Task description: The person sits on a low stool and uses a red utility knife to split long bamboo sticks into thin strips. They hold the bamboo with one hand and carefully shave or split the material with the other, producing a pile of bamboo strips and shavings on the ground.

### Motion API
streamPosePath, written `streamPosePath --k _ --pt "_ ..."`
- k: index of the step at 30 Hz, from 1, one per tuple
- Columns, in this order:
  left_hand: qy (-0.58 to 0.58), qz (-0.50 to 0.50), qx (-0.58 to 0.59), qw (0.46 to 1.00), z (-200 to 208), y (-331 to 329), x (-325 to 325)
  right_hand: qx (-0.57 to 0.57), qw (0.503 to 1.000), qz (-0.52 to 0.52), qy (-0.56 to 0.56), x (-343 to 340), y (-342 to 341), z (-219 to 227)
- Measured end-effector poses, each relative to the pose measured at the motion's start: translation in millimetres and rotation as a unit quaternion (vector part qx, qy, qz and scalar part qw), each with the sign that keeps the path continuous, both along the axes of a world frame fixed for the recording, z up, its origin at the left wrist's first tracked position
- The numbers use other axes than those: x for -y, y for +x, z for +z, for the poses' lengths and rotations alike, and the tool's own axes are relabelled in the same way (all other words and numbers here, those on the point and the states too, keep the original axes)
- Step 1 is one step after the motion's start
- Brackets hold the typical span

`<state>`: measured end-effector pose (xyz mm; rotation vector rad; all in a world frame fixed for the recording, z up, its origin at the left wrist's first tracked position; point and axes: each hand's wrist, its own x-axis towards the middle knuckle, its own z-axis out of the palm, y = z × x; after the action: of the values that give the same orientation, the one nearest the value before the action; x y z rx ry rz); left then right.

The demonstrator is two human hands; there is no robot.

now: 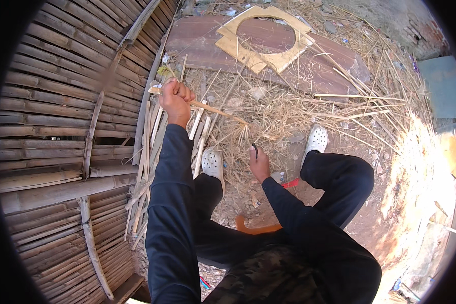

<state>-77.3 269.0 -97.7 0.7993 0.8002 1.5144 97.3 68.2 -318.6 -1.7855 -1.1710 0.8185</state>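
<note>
A slender, straight, pale tan strip of bamboo or wood, smooth and even along its visible length, slants from the left hand down to the right, over loose straw-coloured shavings on the ground. The left hand's grip is closed round the strip; the right hand's grip, just nearer than its tip, is closed on a small, dark, curved tool. Farther off, a golden-yellow board with a round hole lies on a flat brown sheet.

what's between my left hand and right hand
In the head view, a pale strip slants from the left hand toward the right hand, over loose shavings.
</note>
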Motion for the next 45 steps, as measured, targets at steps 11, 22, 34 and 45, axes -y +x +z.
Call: streamPosePath --k 11,22,34,45 --pt "0.044 -0.020 -0.029 0.998 11.0 41.2 1.3 0.015 0.992 0.009 -0.126 9.7 23.3 -26.9" --pt "0.066 -0.035 -0.037 0.997 15.6 47.9 1.4 0.037 0.989 0.007 -0.141 14.5 33.4 -39.3" --pt "0.031 -0.113 -0.028 0.993 20.8 32.8 12.0 -0.078 0.987 -0.024 -0.139 11.6 35.5 -26.7" --pt "0.029 0.017 -0.008 0.999 8.9 29.5 11.6 0.004 0.998 -0.032 -0.060 6.1 24.5 9.4"
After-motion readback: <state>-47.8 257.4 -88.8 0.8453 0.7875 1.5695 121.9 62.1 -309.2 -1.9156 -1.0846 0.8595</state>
